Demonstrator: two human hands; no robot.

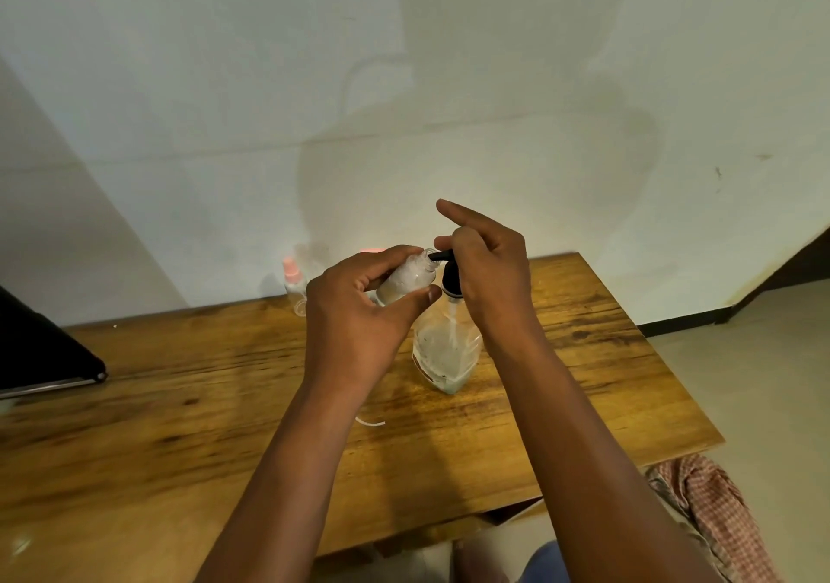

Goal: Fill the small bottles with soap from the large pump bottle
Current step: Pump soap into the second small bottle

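mostly hidden: pump head (449, 268) under right hand (489, 277), blurry.

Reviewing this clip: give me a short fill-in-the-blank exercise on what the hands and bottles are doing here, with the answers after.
1. The left hand holds a small clear bottle tilted, its open mouth at the black ____ of the pump.
2. The right hand rests on top of the large pump bottle, which stands on the ____ table.
3. Another small bottle, by the wall, has a ____ cap.

Missing words: spout; wooden; pink
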